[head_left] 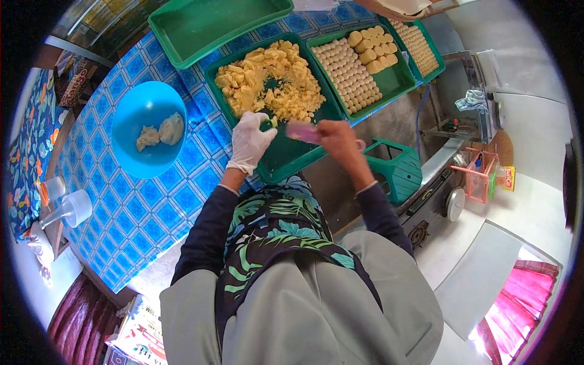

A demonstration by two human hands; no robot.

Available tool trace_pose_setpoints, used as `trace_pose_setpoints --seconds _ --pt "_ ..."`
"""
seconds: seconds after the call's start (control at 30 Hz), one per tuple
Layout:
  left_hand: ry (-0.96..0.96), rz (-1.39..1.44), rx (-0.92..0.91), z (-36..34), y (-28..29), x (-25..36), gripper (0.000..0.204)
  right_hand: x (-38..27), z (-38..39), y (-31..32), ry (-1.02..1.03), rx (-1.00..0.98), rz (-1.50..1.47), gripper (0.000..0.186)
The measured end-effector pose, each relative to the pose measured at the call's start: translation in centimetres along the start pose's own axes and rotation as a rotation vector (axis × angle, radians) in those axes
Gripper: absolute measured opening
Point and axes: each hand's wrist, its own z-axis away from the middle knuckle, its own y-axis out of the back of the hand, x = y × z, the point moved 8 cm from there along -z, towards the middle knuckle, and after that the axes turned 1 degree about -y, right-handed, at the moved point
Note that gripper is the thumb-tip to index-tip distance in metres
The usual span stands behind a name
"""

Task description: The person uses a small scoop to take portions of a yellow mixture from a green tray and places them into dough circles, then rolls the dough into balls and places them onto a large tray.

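Note:
My left hand (249, 141), in a white glove, is closed around a small green cup-like thing (267, 125) with yellow dough at it; its exact kind is hard to make out. My bare right hand (338, 140) grips a pink flat-bladed tool (303, 132), its blade blurred and pointing toward the left hand. Both hands are over the near end of a green tray (285, 159). Crumbly yellow dough (243, 76) fills that tray's far part, heaped around a gap in the middle.
Right of it, another green tray (398, 82) carries rows of small pale dough pieces (347, 73) and larger yellow cylinders (372, 47). A further tray (420, 48) holds small pieces. On the left, a blue bowl (131, 131) contains pale dough lumps (171, 129). A green stool (394, 167) stands right.

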Motion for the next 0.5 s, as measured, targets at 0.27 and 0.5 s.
trace_pose_setpoints --seconds 0.27,0.5 --pt "0.195 -0.185 -0.124 3.7 -5.6 0.0 0.076 6.0 1.5 0.3 -0.237 0.011 0.368 0.017" --pt "0.236 -0.182 0.057 -2.3 -5.6 0.5 0.096 2.1 -3.1 -3.4 -0.23 0.19 0.044 0.013"
